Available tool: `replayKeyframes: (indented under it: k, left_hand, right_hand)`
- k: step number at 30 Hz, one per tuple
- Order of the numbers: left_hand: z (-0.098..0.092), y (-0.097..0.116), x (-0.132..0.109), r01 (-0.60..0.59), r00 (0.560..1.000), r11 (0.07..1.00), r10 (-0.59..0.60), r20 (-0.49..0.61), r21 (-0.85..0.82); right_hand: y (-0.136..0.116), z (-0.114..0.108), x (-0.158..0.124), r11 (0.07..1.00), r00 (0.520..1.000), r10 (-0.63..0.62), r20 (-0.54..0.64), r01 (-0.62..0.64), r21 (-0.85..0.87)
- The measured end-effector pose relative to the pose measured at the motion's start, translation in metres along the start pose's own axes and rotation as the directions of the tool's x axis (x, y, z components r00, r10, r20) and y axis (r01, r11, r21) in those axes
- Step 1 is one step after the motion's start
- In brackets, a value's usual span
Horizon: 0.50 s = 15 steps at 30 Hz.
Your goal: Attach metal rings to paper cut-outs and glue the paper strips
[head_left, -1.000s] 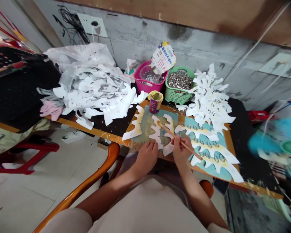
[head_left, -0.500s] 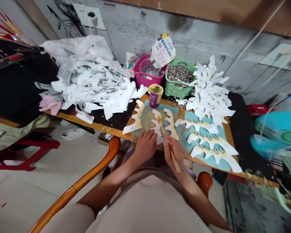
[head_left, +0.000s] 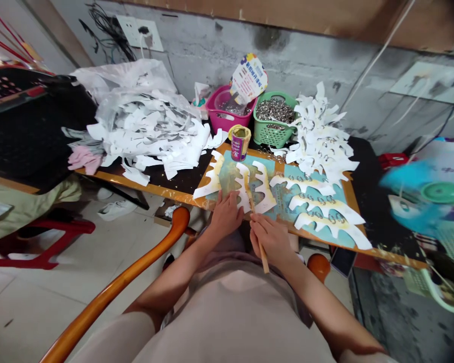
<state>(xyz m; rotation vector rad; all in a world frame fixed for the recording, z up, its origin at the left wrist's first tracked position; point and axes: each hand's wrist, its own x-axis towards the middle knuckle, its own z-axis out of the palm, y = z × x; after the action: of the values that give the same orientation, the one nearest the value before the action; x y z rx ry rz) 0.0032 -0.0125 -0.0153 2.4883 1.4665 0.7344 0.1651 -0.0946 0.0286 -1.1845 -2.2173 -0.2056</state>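
My right hand is closed round a wooden glue brush, whose tip rests on the middle white scalloped cutout. Yellowish glue is smeared along that piece. My left hand lies with fingers stretched out on the lower left part of the same piece. One more cutout lies to the left and another to the right, both with yellowish edges. Just beyond them stands an open purple glue can. Farther right, three cutouts carry rows of metal rings.
A pink basket and a green basket of metal rings stand by the wall. White cutouts heap up at left, and ringed ones at right. A spinning blue fan is at far right. A wooden chair arm curves at my left.
The brush and my right hand have moved down and a little left along the middle cutout. My left hand's fingers are more spread. The whole view has shifted slightly.
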Motion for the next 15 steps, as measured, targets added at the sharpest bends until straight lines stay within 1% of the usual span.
replayKeyframes:
  k: [3,6,11,13,15]
  left_hand:
    - [-0.001,0.0,0.0,-0.007,1.0,1.0,0.007,0.003,0.002]
    - [-0.001,-0.001,0.0,-0.015,1.0,1.0,0.015,0.004,-0.005]
    - [0.001,-0.002,0.0,-0.014,1.0,1.0,0.014,0.009,-0.004]
    - [0.001,-0.001,0.0,-0.015,1.0,1.0,0.015,0.011,-0.003]
    - [0.001,-0.001,0.0,-0.021,1.0,1.0,0.021,0.006,-0.003]
  right_hand:
    - [-0.003,-0.003,-0.008,0.997,0.995,-0.071,0.063,0.07,0.012]
    - [-0.005,-0.006,-0.015,0.986,0.981,-0.163,0.106,0.159,0.045]
    - [-0.008,-0.011,-0.027,0.969,0.953,-0.246,0.175,0.237,0.069]
    - [-0.009,-0.013,-0.03,0.968,0.951,-0.248,0.185,0.235,0.089]
    - [-0.009,-0.014,-0.031,0.98,0.97,-0.194,0.144,0.185,0.078]
